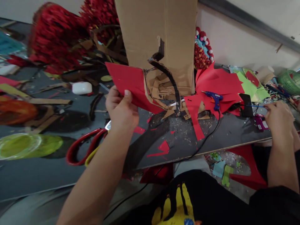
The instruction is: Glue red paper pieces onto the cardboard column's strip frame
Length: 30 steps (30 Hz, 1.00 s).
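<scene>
My left hand (120,109) is closed on a red paper sheet (127,84), thumb on top, holding it up in front of a torn cardboard box (159,37). A cardboard cut-out with a curved black strip (168,81) sits against the sheet's right edge. Red-handled scissors (83,150) lie on the dark table just below that hand. At the far right, my right hand (278,117) is closed and pinches a thin blue cable (254,106) near a black phone (246,104). A blue glue gun (214,98) rests on red paper between the hands.
Red tinsel decorations (58,34) stand at the back left, a white bottle (82,88) in front of them. Green and red paper scraps (248,84) and a green basket (290,79) lie at the right. A yellow-green plate (25,147) sits at the left. The glue gun's black cord (206,140) runs over the table edge.
</scene>
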{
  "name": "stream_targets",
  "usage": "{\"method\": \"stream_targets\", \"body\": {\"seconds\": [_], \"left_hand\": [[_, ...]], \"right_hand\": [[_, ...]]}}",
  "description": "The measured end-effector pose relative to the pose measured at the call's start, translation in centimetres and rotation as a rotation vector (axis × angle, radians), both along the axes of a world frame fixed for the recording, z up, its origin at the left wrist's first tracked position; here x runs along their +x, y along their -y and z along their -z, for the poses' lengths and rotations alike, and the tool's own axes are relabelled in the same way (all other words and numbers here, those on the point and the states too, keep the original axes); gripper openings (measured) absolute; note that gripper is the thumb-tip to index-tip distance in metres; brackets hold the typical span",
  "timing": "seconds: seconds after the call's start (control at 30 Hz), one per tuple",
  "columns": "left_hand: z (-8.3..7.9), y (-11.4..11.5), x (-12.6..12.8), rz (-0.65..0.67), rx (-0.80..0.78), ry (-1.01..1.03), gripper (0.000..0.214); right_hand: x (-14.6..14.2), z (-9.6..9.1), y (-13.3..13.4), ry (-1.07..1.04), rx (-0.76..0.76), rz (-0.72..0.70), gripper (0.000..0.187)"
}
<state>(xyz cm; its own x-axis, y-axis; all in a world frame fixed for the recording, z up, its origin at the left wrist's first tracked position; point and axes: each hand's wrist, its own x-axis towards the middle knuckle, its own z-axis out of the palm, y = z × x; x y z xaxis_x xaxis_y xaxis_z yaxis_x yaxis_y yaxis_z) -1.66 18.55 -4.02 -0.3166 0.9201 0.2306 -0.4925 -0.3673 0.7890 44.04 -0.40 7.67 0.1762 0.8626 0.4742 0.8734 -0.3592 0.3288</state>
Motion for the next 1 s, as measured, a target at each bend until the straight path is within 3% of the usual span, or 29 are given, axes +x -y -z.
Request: {"method": "stream_targets", "body": {"seconds": [0.6,1.0], "left_hand": [[0.6,-0.5,0.1,0.004,0.001,0.006,0.034],[1.0,-0.6,-0.2,0.009,-0.015,-0.03,0.035]], "right_hand": [[0.9,3.6,-4.7,-0.06,-0.003,-0.056,0.014],[1.1,4.6,-5.0,-0.109,0.044,-0.078,0.014]]}}
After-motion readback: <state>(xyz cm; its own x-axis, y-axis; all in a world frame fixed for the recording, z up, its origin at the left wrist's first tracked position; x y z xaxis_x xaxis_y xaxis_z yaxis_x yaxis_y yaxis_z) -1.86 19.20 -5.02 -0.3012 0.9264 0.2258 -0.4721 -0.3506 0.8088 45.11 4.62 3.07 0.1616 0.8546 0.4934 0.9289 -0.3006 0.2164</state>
